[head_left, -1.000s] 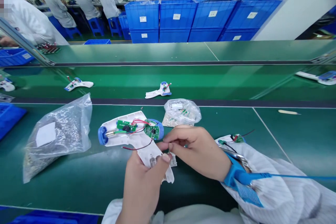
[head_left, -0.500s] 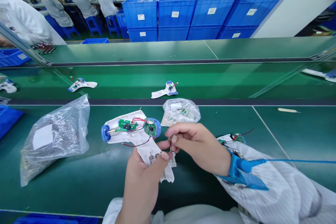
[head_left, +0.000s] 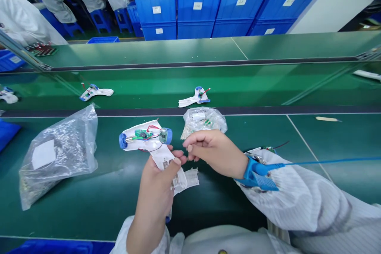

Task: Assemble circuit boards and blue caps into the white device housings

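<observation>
Raised since before: white plastic pistol-shaped housing (head_left: 150, 143), left hand (head_left: 157, 190).

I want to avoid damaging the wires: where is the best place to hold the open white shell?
Probably by the bare handle, from below, as the left hand grips it. The circuit board and red wires lie exposed in the upper body.

Single head-worn view, close above the green bench (head_left: 74, 206), angled forward and down, conveyor (head_left: 253, 87) beyond

housing (head_left: 143, 143) white, blue ends | pcb (head_left: 142, 134) green | wires (head_left: 151, 127) red | wrist strap (head_left: 257, 170) blue | bench (head_left: 74, 202) green
</observation>
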Tool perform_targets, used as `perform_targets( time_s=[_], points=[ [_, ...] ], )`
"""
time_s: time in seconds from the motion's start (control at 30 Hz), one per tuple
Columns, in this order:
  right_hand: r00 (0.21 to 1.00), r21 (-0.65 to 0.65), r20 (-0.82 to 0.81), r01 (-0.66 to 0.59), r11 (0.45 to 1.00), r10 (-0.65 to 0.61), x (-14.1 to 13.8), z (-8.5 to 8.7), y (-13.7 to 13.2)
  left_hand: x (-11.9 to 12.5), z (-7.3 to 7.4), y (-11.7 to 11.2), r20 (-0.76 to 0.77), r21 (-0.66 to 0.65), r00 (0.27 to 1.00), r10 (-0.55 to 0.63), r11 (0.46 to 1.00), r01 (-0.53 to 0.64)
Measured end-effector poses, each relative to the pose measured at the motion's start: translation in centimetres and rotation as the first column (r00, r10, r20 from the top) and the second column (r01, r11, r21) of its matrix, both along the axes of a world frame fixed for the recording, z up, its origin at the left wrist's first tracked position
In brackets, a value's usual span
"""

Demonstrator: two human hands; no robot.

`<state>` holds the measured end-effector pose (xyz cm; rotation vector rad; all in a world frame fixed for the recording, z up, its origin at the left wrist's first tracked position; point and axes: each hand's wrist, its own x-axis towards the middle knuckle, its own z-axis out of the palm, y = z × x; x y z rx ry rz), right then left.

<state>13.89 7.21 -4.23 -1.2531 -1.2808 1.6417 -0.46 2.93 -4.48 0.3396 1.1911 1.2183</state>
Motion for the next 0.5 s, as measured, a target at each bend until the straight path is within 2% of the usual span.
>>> perform_targets(
  time_s=[0.07, 0.17, 0.3, 0.5],
  points=[
    [0.984, 0.053, 0.176, -0.006, 0.999, -0.003, 0.6, -0.5, 0.7, -0.3, -0.4, 0.3, -0.014, -0.029, 1.0, 0.028, 0.999, -0.028],
    [0.89, 0.09, 0.452, -0.107, 0.99, 0.055, 2.1, -1.3, 1.5, -1.1, -1.0, 0.6, -0.073, -0.043, 0.993, 0.092, 0.995, -0.095],
    [0.769, 0.036, 0.617, -0.239, 0.97, 0.167, 4.2, -2.5, 1.3, -2.3, -1.2, 0.6, -0.127, -0.046, 0.986, 0.109, 0.992, -0.115],
    [0.481, -0.063, 0.82, -0.463, 0.884, 0.31, 6.2, -4.2, -0.8, -2.6, -1.0, 0.4, -0.143, -0.112, 0.988, 0.049, 0.992, -0.065]
  ],
)
